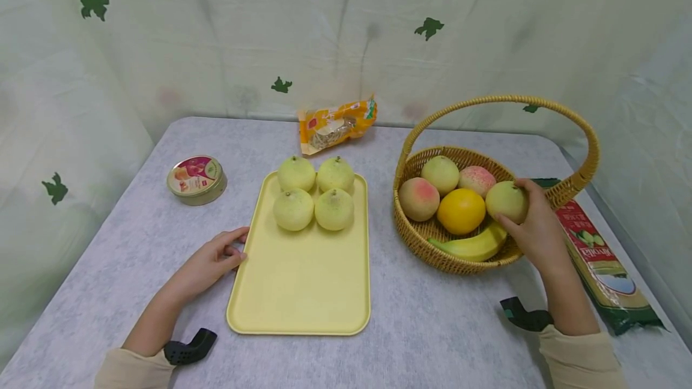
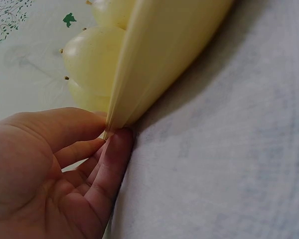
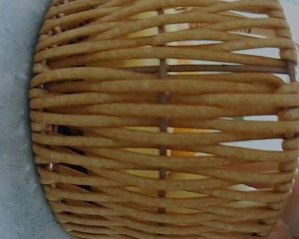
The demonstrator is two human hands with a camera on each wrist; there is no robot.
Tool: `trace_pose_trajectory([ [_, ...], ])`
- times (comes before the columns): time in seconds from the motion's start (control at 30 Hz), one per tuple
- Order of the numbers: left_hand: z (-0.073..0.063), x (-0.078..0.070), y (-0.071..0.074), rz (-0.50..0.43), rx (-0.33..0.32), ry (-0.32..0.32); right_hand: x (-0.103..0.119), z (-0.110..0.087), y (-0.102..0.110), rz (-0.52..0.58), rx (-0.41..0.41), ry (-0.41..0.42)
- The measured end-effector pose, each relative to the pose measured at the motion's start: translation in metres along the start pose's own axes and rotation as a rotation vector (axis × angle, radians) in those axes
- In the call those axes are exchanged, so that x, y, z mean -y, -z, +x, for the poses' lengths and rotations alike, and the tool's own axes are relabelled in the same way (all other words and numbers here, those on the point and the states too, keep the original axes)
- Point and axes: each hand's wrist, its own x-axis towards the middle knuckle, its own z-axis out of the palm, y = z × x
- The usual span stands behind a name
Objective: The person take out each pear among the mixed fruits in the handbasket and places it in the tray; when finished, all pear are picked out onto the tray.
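At the left edge of a yellow tray (image 1: 303,281), my left hand (image 1: 211,263) pinches the rim between thumb and fingers; the left wrist view shows this grip close up. Four-square at the tray's far end sit pale yellow-green melons (image 1: 292,209). My right hand (image 1: 535,230) holds another pale melon (image 1: 505,202) at the right side of a wicker basket (image 1: 446,264), thumb in front and fingers behind. Around it in the basket lie a banana (image 1: 476,245), a yellow-orange fruit (image 1: 461,212), peaches (image 1: 418,199) and a further melon (image 1: 440,174). Basket weave (image 3: 164,114) fills most of the right wrist view.
The basket's tall handle (image 1: 500,99) arches over the fruit. A red and green package (image 1: 600,251) lies right of the basket, partly behind my right arm. A round tin (image 1: 196,179) stands at the left, and an orange snack bag (image 1: 337,126) lies at the back.
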Motion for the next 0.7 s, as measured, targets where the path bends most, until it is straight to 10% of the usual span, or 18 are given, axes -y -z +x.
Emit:
trace_pose_trajectory([
  [0.7, 0.0013, 0.0034, -0.0006, 0.002, -0.004, -0.008, -0.0009, 0.0041, -0.0096, -0.082, -0.074, 0.105],
])
